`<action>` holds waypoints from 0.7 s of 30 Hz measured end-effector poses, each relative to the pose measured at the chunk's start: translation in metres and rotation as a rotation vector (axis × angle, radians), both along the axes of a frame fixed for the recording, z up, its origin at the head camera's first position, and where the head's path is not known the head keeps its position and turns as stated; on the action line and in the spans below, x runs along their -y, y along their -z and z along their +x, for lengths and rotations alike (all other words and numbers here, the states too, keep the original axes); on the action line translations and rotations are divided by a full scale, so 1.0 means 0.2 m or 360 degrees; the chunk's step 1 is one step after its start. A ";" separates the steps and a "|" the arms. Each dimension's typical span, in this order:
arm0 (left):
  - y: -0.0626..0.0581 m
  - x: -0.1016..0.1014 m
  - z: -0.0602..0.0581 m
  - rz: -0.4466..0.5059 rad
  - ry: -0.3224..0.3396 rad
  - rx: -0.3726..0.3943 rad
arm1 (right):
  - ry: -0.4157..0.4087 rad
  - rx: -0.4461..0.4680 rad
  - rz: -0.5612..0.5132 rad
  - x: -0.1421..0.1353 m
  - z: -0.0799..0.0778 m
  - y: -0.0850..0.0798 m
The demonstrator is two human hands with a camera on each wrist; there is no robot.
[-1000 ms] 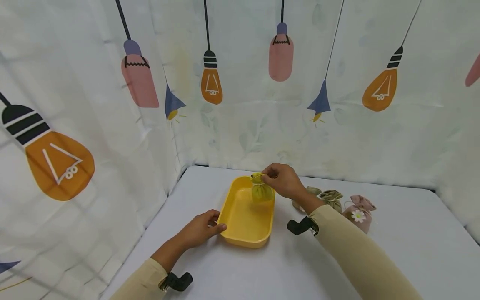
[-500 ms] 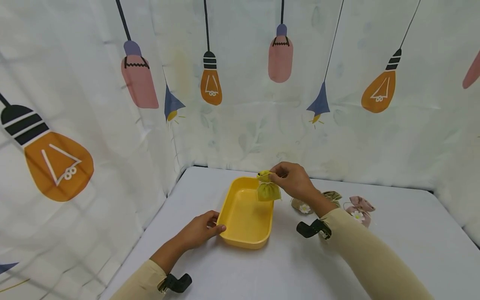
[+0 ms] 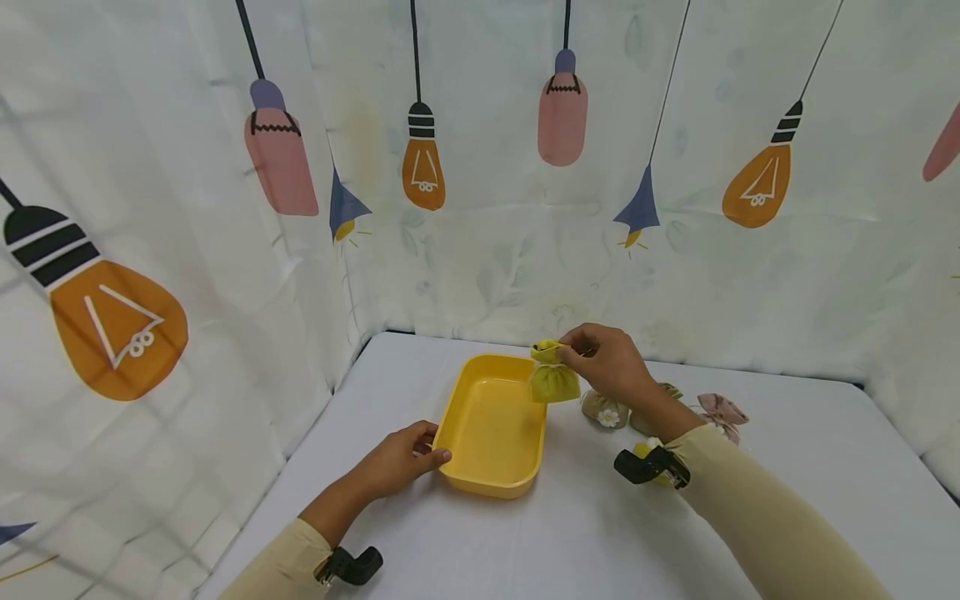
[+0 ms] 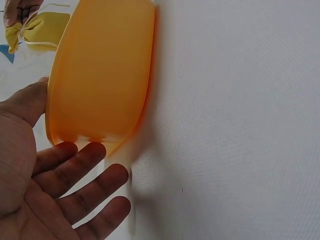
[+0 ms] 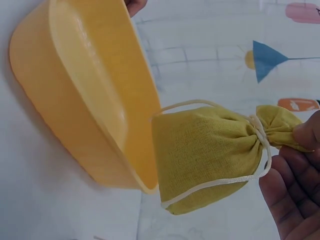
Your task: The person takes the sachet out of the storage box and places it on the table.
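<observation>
A yellow drawstring pouch (image 3: 553,383) hangs from my right hand (image 3: 607,362), whose thumb and fingers pinch its gathered neck. It is held by the right rim of a yellow plastic tray (image 3: 491,433); the right wrist view shows the pouch (image 5: 210,155) with its pale cord, and the tray (image 5: 75,100) beside it. At the tray's near left corner, my left hand (image 3: 397,460) holds the wall, thumb over the rim and some fingertips outside. The left wrist view shows the other fingers (image 4: 95,192) spread beside the tray (image 4: 102,70).
Right of the tray lie a beige pouch with a white flower (image 3: 606,412), a pink pouch (image 3: 723,412) and an olive pouch (image 3: 667,390), partly behind the right arm. A yellow item (image 3: 647,448) shows behind the right wrist camera. Printed curtains stand behind the white table (image 3: 480,550).
My right hand has moved right with the yellow pouch, from above the tray's interior to its right rim. The beige pouch and a yellow item have come into view. My left hand stays put.
</observation>
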State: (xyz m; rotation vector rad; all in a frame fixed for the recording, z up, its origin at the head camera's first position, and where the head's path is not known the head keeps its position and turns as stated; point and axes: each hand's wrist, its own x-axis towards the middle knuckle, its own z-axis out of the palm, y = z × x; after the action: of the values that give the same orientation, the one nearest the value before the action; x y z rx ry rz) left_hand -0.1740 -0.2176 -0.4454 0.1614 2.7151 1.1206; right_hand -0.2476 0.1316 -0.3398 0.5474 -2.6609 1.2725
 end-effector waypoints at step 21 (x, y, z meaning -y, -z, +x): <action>-0.01 0.00 0.01 -0.0034 -0.0009 0.0004 | 0.0096 0.0049 0.0065 -0.18 0.11 0.03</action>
State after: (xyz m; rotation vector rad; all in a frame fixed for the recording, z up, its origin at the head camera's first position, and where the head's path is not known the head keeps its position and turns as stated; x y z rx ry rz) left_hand -0.1722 -0.2170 -0.4441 0.1492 2.7258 1.0926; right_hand -0.2263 0.1667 -0.3448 0.4532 -2.7118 1.2228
